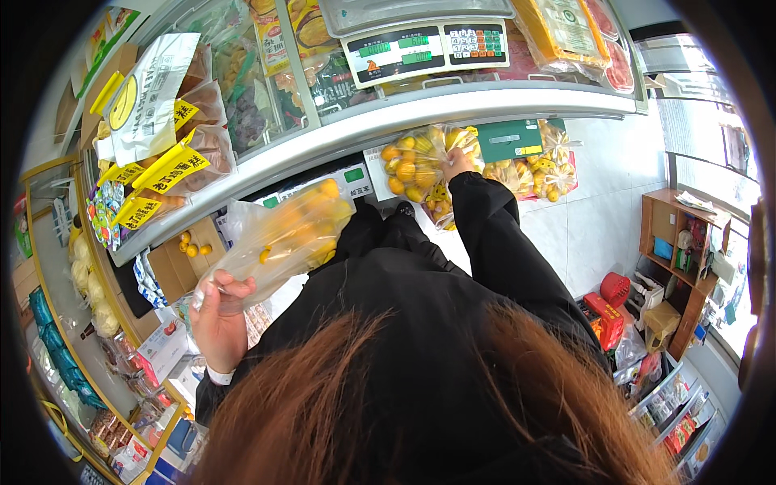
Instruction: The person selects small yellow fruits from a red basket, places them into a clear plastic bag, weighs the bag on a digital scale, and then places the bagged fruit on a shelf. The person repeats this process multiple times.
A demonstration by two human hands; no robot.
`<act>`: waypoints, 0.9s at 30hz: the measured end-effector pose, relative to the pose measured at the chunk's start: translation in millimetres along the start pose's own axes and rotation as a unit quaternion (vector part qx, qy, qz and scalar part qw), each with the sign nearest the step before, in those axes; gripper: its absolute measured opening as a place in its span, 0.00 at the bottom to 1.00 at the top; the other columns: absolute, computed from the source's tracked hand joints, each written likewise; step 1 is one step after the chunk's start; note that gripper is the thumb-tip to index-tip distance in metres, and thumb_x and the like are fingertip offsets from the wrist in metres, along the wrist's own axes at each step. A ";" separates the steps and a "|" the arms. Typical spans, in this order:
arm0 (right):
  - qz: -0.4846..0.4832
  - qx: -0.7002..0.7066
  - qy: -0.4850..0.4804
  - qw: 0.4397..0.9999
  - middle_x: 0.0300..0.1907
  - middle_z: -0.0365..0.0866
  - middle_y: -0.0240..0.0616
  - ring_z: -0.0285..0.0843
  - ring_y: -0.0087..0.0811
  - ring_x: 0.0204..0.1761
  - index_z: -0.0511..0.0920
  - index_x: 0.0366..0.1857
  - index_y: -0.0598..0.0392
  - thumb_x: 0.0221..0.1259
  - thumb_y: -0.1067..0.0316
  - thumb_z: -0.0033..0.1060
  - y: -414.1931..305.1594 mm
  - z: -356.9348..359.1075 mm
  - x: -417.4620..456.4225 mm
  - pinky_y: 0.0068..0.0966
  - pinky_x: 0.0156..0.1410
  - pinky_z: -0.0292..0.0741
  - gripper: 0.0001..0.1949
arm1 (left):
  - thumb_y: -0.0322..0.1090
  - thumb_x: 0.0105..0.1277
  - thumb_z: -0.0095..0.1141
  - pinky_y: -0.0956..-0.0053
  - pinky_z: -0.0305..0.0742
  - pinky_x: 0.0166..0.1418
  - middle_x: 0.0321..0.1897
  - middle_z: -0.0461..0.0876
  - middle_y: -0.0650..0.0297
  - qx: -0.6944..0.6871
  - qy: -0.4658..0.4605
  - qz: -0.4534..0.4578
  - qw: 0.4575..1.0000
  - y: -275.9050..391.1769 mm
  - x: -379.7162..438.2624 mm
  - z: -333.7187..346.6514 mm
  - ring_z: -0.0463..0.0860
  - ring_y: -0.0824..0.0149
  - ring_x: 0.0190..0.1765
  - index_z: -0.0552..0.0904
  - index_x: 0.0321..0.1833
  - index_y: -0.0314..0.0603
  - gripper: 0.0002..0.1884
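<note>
My left hand point(221, 315) grips the gathered neck of a clear plastic bag point(291, 233). Orange citrus fruits sag towards the bag's far end, in front of my black trousers. Further forward, by the foot of the freezer, my right hand point(459, 163) has its fingers on the top of a second clear bag of citrus fruits point(412, 163); its fingertips are partly hidden by the plastic. More bagged citrus fruits point(548, 176) lie just right of that hand, around a green box point(509, 142).
A chest freezer point(364, 115) with a white rim runs across the front. On it are a digital scale point(424, 51), a metal tray point(418, 15) and bagged cakes point(170, 163). A cardboard box point(185, 257) holds several loose fruits. A wooden cabinet point(682, 236) stands right.
</note>
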State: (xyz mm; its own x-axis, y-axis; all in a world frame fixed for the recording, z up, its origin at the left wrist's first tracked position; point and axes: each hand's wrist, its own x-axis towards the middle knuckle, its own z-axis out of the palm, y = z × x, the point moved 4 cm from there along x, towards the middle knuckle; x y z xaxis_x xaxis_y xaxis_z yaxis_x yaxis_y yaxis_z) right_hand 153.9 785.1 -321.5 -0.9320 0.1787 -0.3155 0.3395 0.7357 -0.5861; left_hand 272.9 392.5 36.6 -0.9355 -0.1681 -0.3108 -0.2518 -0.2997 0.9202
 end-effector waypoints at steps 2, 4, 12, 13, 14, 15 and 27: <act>0.019 -0.015 -0.019 1.000 0.29 0.76 0.48 0.76 0.46 0.34 0.70 0.36 0.50 0.47 0.60 0.61 2.4 6.4 -3.6 0.34 0.41 0.72 0.14 | 0.35 0.68 0.40 0.62 0.71 0.52 0.32 0.79 0.57 -0.007 0.003 -0.012 1.000 -5.8 -4.9 1.4 0.80 0.61 0.36 0.74 0.41 0.33 0.12; 0.024 -0.015 -0.041 0.999 0.31 0.77 0.49 0.77 0.45 0.36 0.71 0.40 0.49 0.47 0.61 0.60 6.8 8.4 -8.2 0.34 0.42 0.72 0.15 | 0.36 0.68 0.41 0.62 0.70 0.52 0.32 0.79 0.56 -0.021 0.001 -0.025 0.999 -13.1 -7.8 0.2 0.80 0.60 0.37 0.74 0.40 0.33 0.12; -0.019 0.086 -0.023 0.996 0.45 0.75 0.50 0.75 0.43 0.47 0.68 0.55 0.50 0.48 0.67 0.55 19.4 -13.1 -36.1 0.34 0.51 0.71 0.24 | 0.37 0.67 0.42 0.64 0.70 0.54 0.34 0.80 0.52 -0.015 -0.037 -0.057 0.998 -9.4 -2.3 29.4 0.80 0.59 0.40 0.73 0.43 0.31 0.14; -0.012 0.082 -0.017 0.996 0.46 0.75 0.49 0.75 0.42 0.46 0.67 0.55 0.50 0.49 0.66 0.55 22.9 -16.0 -41.1 0.33 0.51 0.71 0.25 | 0.37 0.67 0.42 0.64 0.70 0.54 0.34 0.80 0.51 -0.010 -0.047 -0.051 0.998 -3.3 1.8 36.8 0.80 0.58 0.40 0.73 0.44 0.30 0.14; -0.003 0.079 -0.007 0.997 0.46 0.75 0.48 0.75 0.41 0.46 0.67 0.56 0.49 0.49 0.65 0.55 31.8 -17.2 -45.7 0.32 0.51 0.72 0.25 | 0.37 0.67 0.42 0.64 0.70 0.54 0.35 0.80 0.51 -0.005 -0.062 -0.046 0.997 3.7 8.4 45.3 0.80 0.58 0.41 0.73 0.45 0.30 0.15; 0.006 0.075 0.004 0.997 0.47 0.75 0.47 0.76 0.40 0.46 0.66 0.57 0.49 0.49 0.65 0.56 41.0 -18.4 -50.9 0.31 0.51 0.72 0.26 | 0.37 0.67 0.41 0.64 0.70 0.54 0.35 0.80 0.50 -0.004 -0.083 -0.030 0.996 13.7 15.4 55.5 0.80 0.58 0.41 0.72 0.46 0.29 0.15; 0.127 0.248 0.178 0.944 0.35 0.78 0.44 0.77 0.31 0.34 0.68 0.51 0.57 0.51 0.75 0.49 134.8 -7.8 -129.2 0.23 0.38 0.73 0.19 | 0.34 0.68 0.38 0.67 0.62 0.65 0.60 0.65 0.49 -0.071 -0.230 0.225 0.944 199.2 113.9 230.8 0.70 0.60 0.59 0.63 0.60 0.27 0.21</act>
State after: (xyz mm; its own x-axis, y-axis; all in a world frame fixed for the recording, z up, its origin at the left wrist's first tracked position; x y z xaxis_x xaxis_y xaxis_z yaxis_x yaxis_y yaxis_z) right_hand 319.1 866.3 -354.0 -0.7657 0.5819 -0.2740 0.4939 0.2592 -0.8300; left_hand 59.0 530.5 239.4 -0.9567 0.1085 0.2701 0.2014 -0.4232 0.8833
